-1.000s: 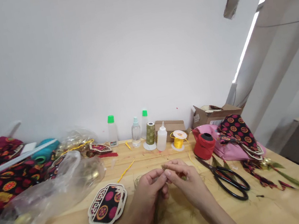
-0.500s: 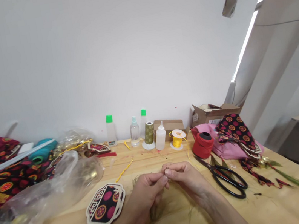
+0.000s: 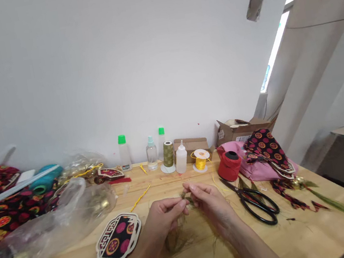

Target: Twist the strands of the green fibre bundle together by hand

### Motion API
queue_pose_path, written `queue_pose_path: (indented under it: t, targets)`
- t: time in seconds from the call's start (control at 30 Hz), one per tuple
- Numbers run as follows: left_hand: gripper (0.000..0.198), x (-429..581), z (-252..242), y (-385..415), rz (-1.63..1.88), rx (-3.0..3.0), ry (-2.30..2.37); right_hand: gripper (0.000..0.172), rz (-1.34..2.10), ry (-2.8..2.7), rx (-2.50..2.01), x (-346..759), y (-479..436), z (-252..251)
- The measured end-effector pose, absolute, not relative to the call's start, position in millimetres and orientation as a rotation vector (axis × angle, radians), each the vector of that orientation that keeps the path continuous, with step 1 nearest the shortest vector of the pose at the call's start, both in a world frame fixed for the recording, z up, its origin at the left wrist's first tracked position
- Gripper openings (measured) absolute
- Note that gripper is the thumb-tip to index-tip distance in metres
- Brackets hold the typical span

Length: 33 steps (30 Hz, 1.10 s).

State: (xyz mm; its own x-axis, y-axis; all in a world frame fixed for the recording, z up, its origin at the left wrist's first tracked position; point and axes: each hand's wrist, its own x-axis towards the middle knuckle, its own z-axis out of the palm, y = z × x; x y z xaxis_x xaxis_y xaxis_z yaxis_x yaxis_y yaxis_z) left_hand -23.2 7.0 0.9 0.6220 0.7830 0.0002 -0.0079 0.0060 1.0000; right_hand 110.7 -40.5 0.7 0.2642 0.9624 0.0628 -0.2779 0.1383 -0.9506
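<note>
Over the middle of the table, my left hand (image 3: 167, 216) is closed in a pinch on a small bunch of green thread (image 3: 182, 195), whose ends stick up past the fingertips. My right hand (image 3: 209, 202) is close beside it, thumb and fingers bent together around part of the same thread; its exact grip is partly hidden. Loose green thread strands (image 3: 177, 241) lie on the wood below the hands. Left of them rests a flat patterned ornament (image 3: 119, 239) with a pale rim and a twisted yellow cord (image 3: 140, 197). Black-handled scissors (image 3: 260, 206) lie to the right.
Along the wall stand a green-capped bottle (image 3: 125, 156), a spray bottle (image 3: 152, 155), an olive thread spool (image 3: 168, 155), a squeeze bottle (image 3: 181, 159), a yellow cord spool (image 3: 201, 161) and a red thread cone (image 3: 230, 167). Plastic bags (image 3: 45, 238) cover the left; cardboard boxes (image 3: 241, 130) stand at the back right.
My fingertips have drawn slightly apart, and green thread now shows between them. My right hand's fingers have lifted a little. The whole view has shifted slightly.
</note>
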Motion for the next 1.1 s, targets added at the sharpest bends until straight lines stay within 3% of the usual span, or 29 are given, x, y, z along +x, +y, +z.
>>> queue_pose_path:
  t: [0.23,0.43,0.73,0.9,1.1]
  targets:
    - [0.015,-25,8,8,0.943,1.149,0.566,0.028,1.016,-1.052,-1.021,96,-43,6]
    - [0.011,-24,11,8,0.913,1.020,0.616,0.024,1.088,-1.249,-0.884,81,-42,4]
    - [0.016,-27,10,8,0.797,0.829,0.441,0.024,1.200,-1.143,-0.876,82,-41,0]
    - [0.014,-26,12,10,0.899,0.665,0.454,0.033,1.395,-1.004,-0.852,81,-46,3]
    - [0.026,-31,18,15,0.985,0.391,0.312,0.034,1.322,-1.201,-1.024,85,-47,1]
